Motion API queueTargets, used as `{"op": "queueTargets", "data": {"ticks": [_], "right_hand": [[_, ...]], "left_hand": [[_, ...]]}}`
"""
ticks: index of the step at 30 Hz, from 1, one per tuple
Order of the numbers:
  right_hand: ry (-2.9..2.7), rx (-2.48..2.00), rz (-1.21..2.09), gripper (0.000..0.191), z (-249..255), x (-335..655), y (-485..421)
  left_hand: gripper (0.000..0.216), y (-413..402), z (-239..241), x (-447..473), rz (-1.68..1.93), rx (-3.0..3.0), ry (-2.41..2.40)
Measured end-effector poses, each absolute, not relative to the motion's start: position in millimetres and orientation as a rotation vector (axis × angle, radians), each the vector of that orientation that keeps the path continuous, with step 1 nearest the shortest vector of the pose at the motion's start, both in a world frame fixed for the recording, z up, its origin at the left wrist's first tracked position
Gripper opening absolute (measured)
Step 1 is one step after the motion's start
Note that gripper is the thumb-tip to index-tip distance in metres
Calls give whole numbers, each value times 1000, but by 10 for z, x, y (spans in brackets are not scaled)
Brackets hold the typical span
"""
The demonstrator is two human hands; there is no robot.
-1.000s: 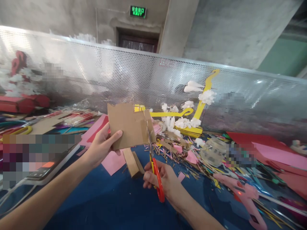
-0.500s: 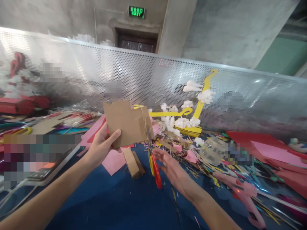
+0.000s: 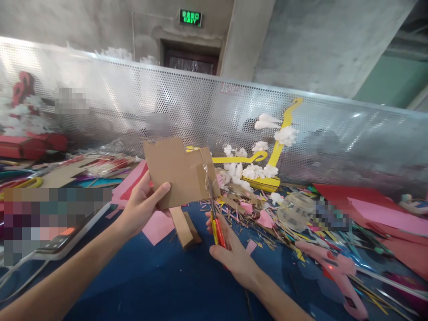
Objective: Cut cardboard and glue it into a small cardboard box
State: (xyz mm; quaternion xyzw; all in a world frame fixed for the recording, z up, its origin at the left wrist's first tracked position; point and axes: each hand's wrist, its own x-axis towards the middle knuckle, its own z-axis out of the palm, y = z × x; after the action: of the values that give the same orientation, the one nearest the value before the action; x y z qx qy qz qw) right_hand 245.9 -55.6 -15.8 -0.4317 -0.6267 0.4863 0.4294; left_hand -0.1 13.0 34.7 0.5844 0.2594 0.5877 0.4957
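L hand (image 3: 142,207) pinches the cardboard piece (image 3: 175,171) at its lower left, thumb across the front, holding it upright above the blue table (image 3: 160,285). R hand (image 3: 230,249) is closed round the red/yellow scissors (image 3: 217,227), blades pointing up at the cardboard's taped right edge. Cardboard offcut (image 3: 183,227) & pink paper (image 3: 157,227) lie just below

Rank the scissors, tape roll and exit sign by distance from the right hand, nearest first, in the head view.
1. Scissors, held in the right hand.
2. Tape roll, off to its right.
3. Exit sign, high up, far behind.
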Motion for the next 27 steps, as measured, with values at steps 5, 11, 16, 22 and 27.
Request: {"op": "queueTargets", "data": {"ticks": [5,11,16,22,27], "right_hand": [[-1536,-1113,1093,69,-116,2396,-603],[-1523,-1111,1063,58,-125,2382,-625],[-1528,-1053,1059,51,-179,2381,-632],[-1542,-1070,1007,44,-248,2398,-618],[-1481,-1030,1028,41,-302,2370,-594]], "left_hand": [[50,110,356,1,1435,1421,593],[47,110,358,-6,1433,1424,599],[54,101,359,1,1432,1428,603],[53,100,376,12,1417,1418,610],[57,107,364,9,1403,1403,609]]}}
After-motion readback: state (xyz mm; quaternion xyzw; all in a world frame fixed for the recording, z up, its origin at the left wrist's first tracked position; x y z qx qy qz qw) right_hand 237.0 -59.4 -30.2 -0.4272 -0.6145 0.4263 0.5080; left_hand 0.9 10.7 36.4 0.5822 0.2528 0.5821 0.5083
